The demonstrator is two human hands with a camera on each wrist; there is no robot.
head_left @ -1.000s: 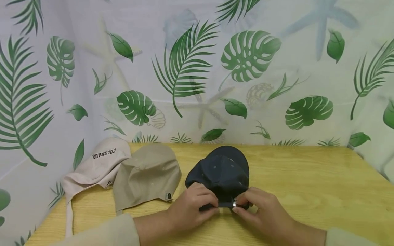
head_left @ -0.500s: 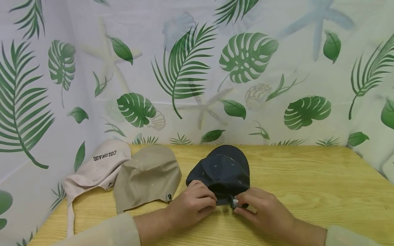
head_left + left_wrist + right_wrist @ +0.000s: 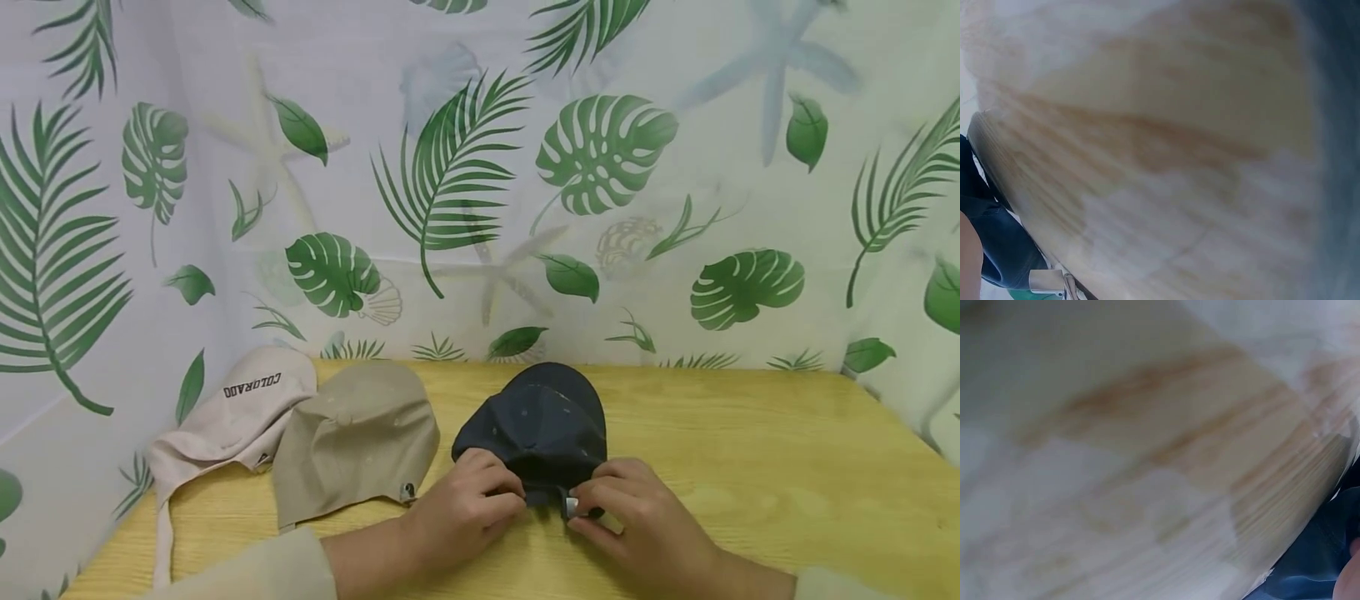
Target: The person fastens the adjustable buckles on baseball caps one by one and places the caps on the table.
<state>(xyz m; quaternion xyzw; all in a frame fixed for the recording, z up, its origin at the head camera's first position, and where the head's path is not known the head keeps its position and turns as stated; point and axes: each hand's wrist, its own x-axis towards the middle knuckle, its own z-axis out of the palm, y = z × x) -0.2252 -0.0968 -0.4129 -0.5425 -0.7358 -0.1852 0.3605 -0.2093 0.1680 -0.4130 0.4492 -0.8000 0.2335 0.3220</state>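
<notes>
A dark navy baseball cap [image 3: 536, 412] lies on the table, its brim toward the back wall and its back opening toward me. My left hand [image 3: 472, 500] grips the left part of the cap's rear strap [image 3: 537, 497] between thumb and curled fingers. With thumb and forefinger, my right hand [image 3: 641, 517] pinches the small silver buckle [image 3: 572, 507] at the strap's right end. In the left wrist view, part of the navy cap [image 3: 1007, 240] and a light metal clasp [image 3: 1046, 281] show at lower left. The cap [image 3: 1310, 553] also fills the lower right corner of the right wrist view.
To the left lie a beige cap [image 3: 360, 442] and, partly behind it, a pale pink cap [image 3: 240, 417] lettered COLORADO, its strap hanging loose toward me. The wood-grain table [image 3: 757, 450] runs back to a leaf-printed curtain [image 3: 480, 192].
The silver buckle has turned and shows a wider bright face. My right fingers have shifted slightly around it. My left hand stays on the strap, and the head view has tilted slightly up.
</notes>
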